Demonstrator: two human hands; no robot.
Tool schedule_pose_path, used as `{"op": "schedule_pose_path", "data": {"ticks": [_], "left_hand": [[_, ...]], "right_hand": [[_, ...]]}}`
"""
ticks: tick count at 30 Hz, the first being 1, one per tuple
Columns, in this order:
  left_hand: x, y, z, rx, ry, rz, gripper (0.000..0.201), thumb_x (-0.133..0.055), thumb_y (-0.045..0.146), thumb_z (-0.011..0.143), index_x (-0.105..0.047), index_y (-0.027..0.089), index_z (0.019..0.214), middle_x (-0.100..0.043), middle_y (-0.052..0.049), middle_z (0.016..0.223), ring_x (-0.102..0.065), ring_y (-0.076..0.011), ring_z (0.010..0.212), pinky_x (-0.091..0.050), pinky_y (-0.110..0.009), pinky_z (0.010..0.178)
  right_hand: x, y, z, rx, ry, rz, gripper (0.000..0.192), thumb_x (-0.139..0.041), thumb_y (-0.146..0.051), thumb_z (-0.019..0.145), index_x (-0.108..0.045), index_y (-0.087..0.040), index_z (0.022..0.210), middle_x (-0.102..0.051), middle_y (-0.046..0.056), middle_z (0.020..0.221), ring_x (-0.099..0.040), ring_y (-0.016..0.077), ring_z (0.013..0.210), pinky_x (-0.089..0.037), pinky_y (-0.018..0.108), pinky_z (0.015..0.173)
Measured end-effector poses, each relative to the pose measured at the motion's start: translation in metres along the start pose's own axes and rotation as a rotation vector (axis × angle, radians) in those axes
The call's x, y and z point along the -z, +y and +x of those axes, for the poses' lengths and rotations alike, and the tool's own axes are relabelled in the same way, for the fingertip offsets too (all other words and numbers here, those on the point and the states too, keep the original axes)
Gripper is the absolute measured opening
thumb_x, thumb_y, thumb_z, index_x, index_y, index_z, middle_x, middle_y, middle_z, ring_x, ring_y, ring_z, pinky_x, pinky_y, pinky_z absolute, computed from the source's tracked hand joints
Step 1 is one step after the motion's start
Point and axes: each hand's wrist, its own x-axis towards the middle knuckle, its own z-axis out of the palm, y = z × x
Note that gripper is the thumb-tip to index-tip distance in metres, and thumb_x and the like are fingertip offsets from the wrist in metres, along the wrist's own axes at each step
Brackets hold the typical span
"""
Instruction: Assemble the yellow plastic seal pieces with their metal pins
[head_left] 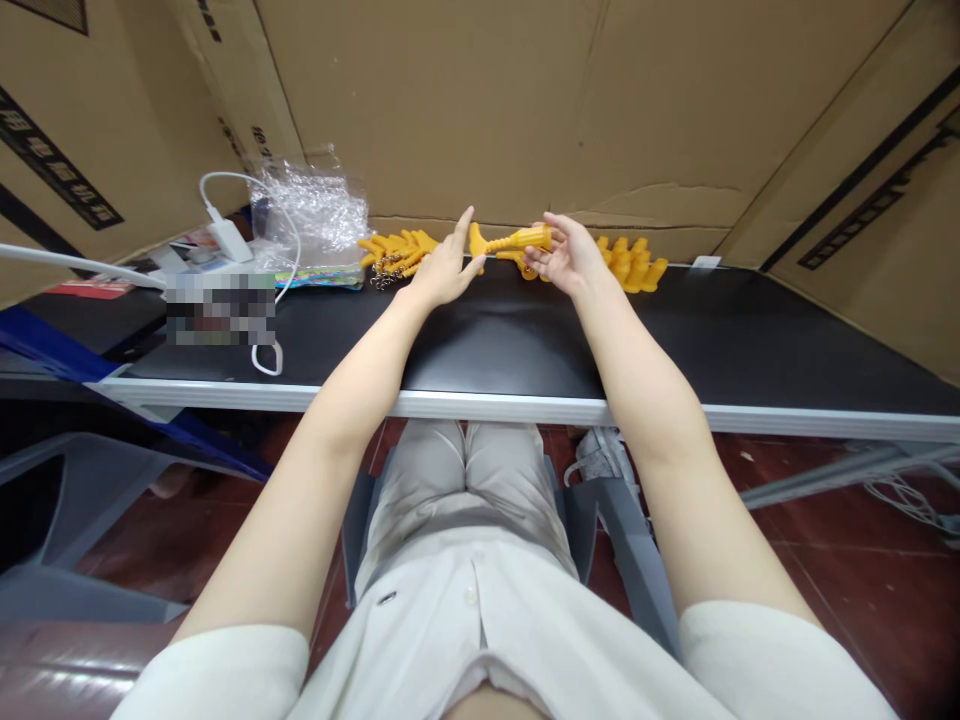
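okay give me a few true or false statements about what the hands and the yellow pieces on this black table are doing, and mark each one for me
1. The right hand holds a yellow toy piece. True.
2. The left hand is clenched in a fist. False: its fingers are stretched out flat, next to the tip of the held piece.
3. Yellow pieces lie in two piles, a left pile and a right pile. True.
4. The clear plastic bag sits on the right end of the black table. False: it is at the left, near the white charger.
5. Cardboard stands behind the table. True.
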Motion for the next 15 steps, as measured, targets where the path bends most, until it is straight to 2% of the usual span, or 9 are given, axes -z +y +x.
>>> {"op": "schedule_pose_path", "data": {"ticks": [4,8,11,13,15], "left_hand": [[0.002,0.002,-0.002,0.005,-0.033,0.035,0.087,-0.054,0.057,0.107,-0.016,0.023,0.178,-0.046,-0.021,0.174,-0.042,-0.0365,0.165,-0.032,-0.052,0.135],[0.011,0.019,-0.010,0.097,-0.152,0.144,0.075,-0.056,0.033,0.107,-0.030,0.013,0.174,-0.056,-0.023,0.166,-0.055,-0.0337,0.155,-0.043,-0.046,0.130],[0.017,0.030,-0.014,0.105,-0.239,0.225,0.060,-0.054,0.029,0.108,-0.050,0.006,0.163,-0.065,-0.023,0.158,-0.061,-0.0331,0.151,-0.047,-0.042,0.127],[0.019,0.033,-0.015,0.104,-0.278,0.258,0.056,-0.054,0.030,0.108,-0.056,0.007,0.160,-0.068,-0.020,0.155,-0.064,-0.0311,0.147,-0.049,-0.038,0.125],[0.019,0.033,-0.015,0.102,-0.304,0.274,0.056,-0.054,0.030,0.108,-0.057,0.009,0.159,-0.070,-0.018,0.154,-0.067,-0.0291,0.144,-0.050,-0.036,0.124]], "right_hand": [[0.014,0.005,0.015,0.059,0.093,-0.056,0.034,-0.064,-0.059,0.097,-0.065,-0.025,0.101,-0.075,0.006,0.128,-0.072,0.0188,0.097,-0.064,0.036,0.085],[0.020,0.013,0.028,0.098,0.262,0.027,0.033,-0.059,-0.056,0.098,-0.066,-0.025,0.104,-0.074,0.007,0.131,-0.072,0.0195,0.097,-0.064,0.034,0.080],[0.020,0.020,0.037,0.148,0.374,-0.012,0.031,-0.053,-0.054,0.102,-0.065,-0.025,0.107,-0.072,0.008,0.131,-0.073,0.0205,0.102,-0.064,0.034,0.081],[0.020,0.025,0.044,0.254,0.399,-0.114,0.033,-0.055,-0.056,0.102,-0.065,-0.025,0.109,-0.071,0.008,0.129,-0.073,0.0228,0.110,-0.064,0.037,0.086],[0.018,0.028,0.048,0.426,0.335,-0.286,0.035,-0.060,-0.058,0.101,-0.066,-0.025,0.114,-0.070,0.009,0.129,-0.070,0.0263,0.121,-0.063,0.041,0.096]]}}
